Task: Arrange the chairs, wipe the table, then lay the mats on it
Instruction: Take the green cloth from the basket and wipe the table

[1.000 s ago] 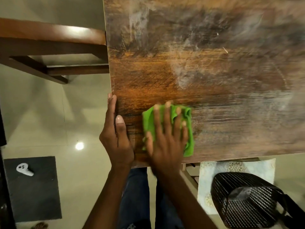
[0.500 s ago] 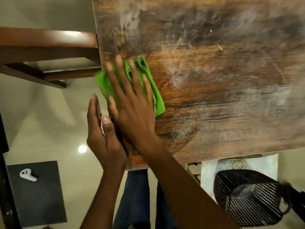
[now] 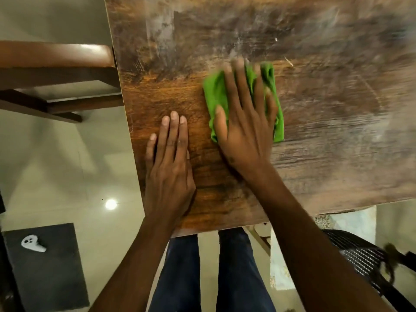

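Note:
A green cloth (image 3: pixel 216 91) lies on the dark wooden table (image 3: pixel 315 109), a little in from its near left corner. My right hand (image 3: pixel 245 122) presses flat on the cloth with fingers spread, covering its middle. My left hand (image 3: pixel 171 167) rests flat on the bare tabletop just left of it, fingers together, holding nothing. A brown wooden chair (image 3: pixel 56 70) stands against the table's left edge. A patterned mat (image 3: pixel 281 266) shows below the table's near edge, at the right.
A black mesh chair (image 3: pixel 360 260) sits at the lower right under the table's near edge. On the tiled floor at the lower left lies a dark mat (image 3: pixel 45 278) with a small white object (image 3: pixel 32 244) on it. Dusty pale streaks cover the tabletop's far and right parts.
My right hand has swept the cloth from the table's left edge rightward toward the middle. My left hand moved from the table's edge onto the tabletop and now lies flat.

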Available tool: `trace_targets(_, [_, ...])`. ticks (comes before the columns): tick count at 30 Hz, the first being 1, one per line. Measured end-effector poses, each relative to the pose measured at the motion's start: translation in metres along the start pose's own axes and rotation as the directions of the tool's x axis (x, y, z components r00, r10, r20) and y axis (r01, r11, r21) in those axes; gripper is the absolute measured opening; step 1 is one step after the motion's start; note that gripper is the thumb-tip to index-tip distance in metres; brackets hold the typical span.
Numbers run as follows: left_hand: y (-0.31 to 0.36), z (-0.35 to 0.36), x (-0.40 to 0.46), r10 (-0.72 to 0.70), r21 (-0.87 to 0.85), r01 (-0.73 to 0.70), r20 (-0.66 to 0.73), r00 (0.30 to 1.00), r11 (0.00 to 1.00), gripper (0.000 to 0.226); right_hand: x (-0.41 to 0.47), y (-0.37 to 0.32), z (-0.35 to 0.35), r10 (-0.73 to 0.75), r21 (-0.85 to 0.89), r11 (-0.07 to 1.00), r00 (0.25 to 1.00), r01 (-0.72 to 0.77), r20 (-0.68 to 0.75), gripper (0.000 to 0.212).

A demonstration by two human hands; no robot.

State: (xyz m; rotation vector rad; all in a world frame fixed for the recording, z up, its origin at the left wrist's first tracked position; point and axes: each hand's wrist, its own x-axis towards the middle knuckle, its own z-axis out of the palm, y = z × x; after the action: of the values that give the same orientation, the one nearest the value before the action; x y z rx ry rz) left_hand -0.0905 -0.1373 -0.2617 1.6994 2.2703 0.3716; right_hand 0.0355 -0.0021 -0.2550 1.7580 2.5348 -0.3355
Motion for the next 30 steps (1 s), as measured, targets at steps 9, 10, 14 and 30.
trace_targets(9, [-0.001,-0.004,0.002,-0.035,-0.120,0.032,-0.018,0.999,0.992,0.066,-0.157,-0.025,0.015,0.000,-0.015,1.000,0.987,0.003,0.158,0.081])
trace_targets(10, [-0.003,-0.007,0.003,-0.046,-0.188,0.041,-0.023,0.999,0.981,0.065,-0.181,-0.040,0.023,-0.015,-0.014,1.000,0.987,0.017,0.163,0.085])
trace_targets(14, [-0.013,-0.018,0.006,-0.043,-0.367,0.043,0.008,0.999,0.929,0.054,-0.199,-0.076,0.038,-0.125,0.034,0.992,0.980,0.121,0.157,0.085])
trace_targets(30, [-0.002,-0.002,0.002,-0.040,-0.217,0.013,-0.121,0.992,0.976,0.053,-0.092,0.043,0.004,0.124,0.069,0.989,0.989,-0.130,0.086,0.078])
